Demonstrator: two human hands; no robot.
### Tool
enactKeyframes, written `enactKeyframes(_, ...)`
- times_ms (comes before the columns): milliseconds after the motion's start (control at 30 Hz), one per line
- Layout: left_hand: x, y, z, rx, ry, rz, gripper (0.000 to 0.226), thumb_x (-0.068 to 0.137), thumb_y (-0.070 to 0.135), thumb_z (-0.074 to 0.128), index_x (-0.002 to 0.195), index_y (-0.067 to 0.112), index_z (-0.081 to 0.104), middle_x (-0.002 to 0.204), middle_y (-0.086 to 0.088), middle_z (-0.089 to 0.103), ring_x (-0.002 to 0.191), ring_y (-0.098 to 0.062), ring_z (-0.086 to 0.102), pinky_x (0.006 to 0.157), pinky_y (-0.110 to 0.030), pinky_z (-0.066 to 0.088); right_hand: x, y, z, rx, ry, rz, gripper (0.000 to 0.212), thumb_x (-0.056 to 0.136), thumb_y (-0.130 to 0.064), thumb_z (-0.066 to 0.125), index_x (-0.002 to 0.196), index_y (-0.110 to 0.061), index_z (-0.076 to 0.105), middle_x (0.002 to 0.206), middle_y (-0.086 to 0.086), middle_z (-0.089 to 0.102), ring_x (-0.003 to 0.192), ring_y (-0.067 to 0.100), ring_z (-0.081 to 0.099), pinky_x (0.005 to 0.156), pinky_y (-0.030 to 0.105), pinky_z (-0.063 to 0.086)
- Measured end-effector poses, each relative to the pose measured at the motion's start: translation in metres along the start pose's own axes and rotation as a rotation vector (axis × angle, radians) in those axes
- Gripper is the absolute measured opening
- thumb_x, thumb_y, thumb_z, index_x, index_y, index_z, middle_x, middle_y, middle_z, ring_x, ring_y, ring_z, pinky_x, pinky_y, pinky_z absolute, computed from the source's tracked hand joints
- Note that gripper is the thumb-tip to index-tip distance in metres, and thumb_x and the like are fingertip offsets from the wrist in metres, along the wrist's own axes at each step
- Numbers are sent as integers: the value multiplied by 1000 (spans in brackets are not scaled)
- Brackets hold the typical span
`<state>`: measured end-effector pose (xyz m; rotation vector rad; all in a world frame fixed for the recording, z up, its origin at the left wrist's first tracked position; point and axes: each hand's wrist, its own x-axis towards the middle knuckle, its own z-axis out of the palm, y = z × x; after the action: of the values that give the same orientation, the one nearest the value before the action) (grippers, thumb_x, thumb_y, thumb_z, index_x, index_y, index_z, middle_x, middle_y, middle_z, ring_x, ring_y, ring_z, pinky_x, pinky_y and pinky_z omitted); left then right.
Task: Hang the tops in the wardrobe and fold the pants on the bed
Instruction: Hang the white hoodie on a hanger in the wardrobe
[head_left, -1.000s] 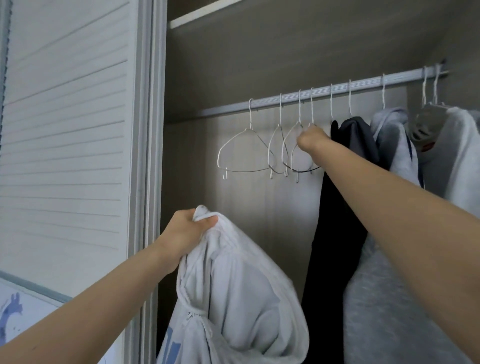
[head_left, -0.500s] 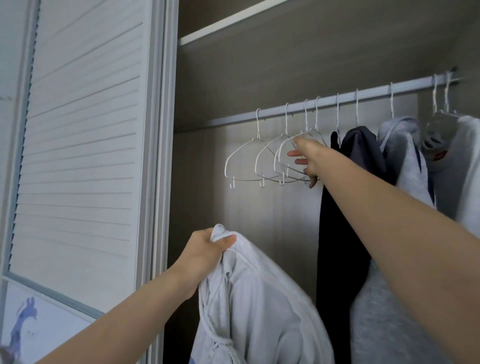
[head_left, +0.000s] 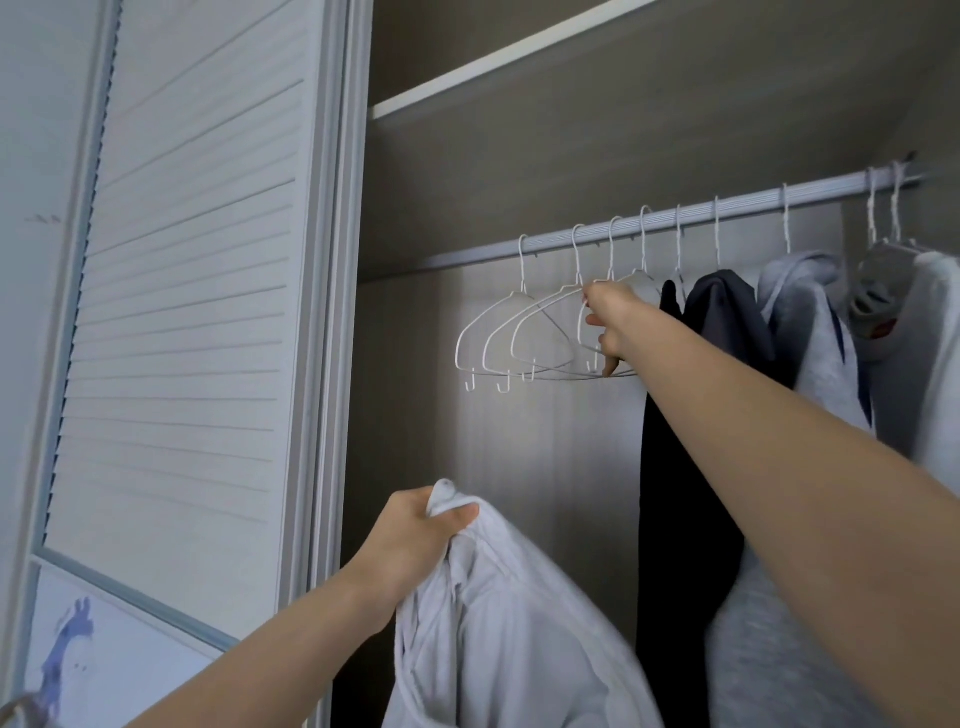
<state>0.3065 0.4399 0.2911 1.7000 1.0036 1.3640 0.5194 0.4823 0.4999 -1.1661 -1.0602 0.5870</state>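
From my head camera, my left hand (head_left: 415, 540) grips a bunched fold of the pale grey top (head_left: 498, 634), which hangs low in front of the open wardrobe, while my right hand (head_left: 610, 322) reaches up with fingers curled around the rightmost of the empty white wire hangers (head_left: 519, 338) on the rail (head_left: 727, 213). No writing or label is readable. A black garment (head_left: 691, 467) and grey tops (head_left: 810, 364) hang to the right beneath a shelf (head_left: 498, 60), and a louvred door (head_left: 182, 291) stands at left.

No text, label, brand, number or sign can be read on the wardrobe (head_left: 519, 171), its hangers (head_left: 524, 338) or the clothes.
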Motion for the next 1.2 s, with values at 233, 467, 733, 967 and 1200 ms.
enactKeyframes(233,-7,0,-6,-4,39,-23,23,94,17,61,99,-4,68,89,-14,74,76,-18,71,66,-23,54,-14,-3,-17,-43,86,-160,27,97,-23,38,117,-11,50,81,3,47,80,20,46,98,51,37)
enactKeyframes(467,-32,2,-7,-89,101,-77,16,95,20,61,94,6,69,80,-6,74,65,-12,71,52,-19,51,-94,28,-19,-171,80,-313,29,98,-26,36,69,-22,38,65,-3,37,57,13,34,58,26,31)
enactKeyframes(733,-80,-9,-17,-154,146,-120,14,95,27,62,96,14,66,91,-5,71,86,-22,67,70,-31,52,-239,81,-42,-142,-4,-347,22,95,-19,42,75,-15,50,74,4,44,67,12,41,67,49,52)
enactKeyframes(967,-123,-17,-15,-190,196,-148,10,96,25,61,97,15,58,83,0,61,75,-15,58,77,-32,44,-320,91,-74,-253,11,-456,30,100,-20,37,84,3,48,91,20,51,80,18,44,88,55,46)
enactKeyframes(1200,-148,-14,-8,-167,171,-148,14,95,25,61,99,12,61,90,-7,64,79,-21,60,68,-29,47,-319,78,-92,-117,55,-400,27,103,-21,34,81,-13,47,84,1,49,74,8,44,72,30,47)
